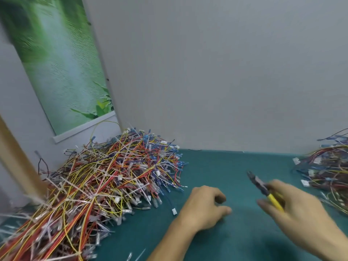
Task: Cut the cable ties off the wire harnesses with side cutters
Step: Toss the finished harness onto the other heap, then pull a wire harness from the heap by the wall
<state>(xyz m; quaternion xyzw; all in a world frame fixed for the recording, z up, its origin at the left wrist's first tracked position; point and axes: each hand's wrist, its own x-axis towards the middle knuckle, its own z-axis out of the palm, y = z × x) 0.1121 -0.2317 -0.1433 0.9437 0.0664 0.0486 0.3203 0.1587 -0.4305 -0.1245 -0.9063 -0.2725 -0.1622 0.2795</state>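
Note:
A big heap of wire harnesses (105, 178) with red, yellow, blue and white wires and pale cable ties fills the left of the teal table (226, 166). My right hand (297, 206) grips yellow-handled side cutters (263, 189), jaws pointing up and left over the table. My left hand (203, 208) hovers just right of the heap, fingers loosely curled, holding nothing. A second, smaller pile of harnesses (327, 170) lies at the right edge of the view.
A grey wall (226, 81) rises behind the table. A green landscape poster (62, 68) hangs at the left, beside a wooden post (17, 159). Loose connectors (174, 211) and cut tie ends lie near the heap.

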